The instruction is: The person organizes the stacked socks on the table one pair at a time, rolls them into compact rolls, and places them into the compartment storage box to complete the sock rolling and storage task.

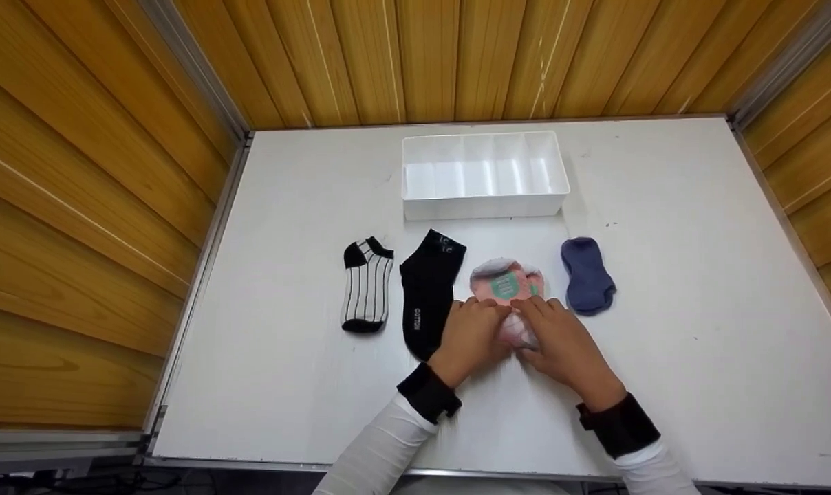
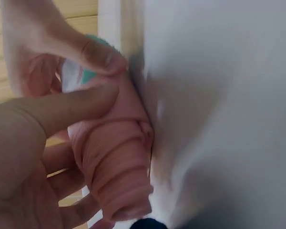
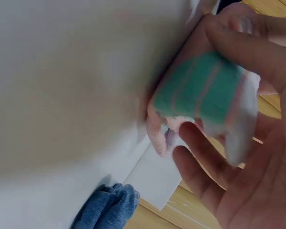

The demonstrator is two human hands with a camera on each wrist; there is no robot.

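A pink sock (image 1: 515,283) with a green patch and whitish parts is bunched up between both hands near the front of the table. My left hand (image 1: 472,337) holds its left side; in the left wrist view the thumb presses on the pink fabric, which lies in folds like a roll. On the other side my right hand (image 1: 567,344) grips it, its thumb over the cloth beside the green stripes (image 3: 200,88) in the right wrist view. The two hands nearly meet over the sock. Close by the left hand lies a black sock (image 1: 429,289) with white lettering.
A white divided box (image 1: 484,207) stands at the back of the white table (image 1: 285,392). A white sock with black stripes (image 1: 367,292) lies at the left, a blue sock (image 1: 586,275) to the right of the hands. Wood-patterned walls (image 1: 429,62) border the table.
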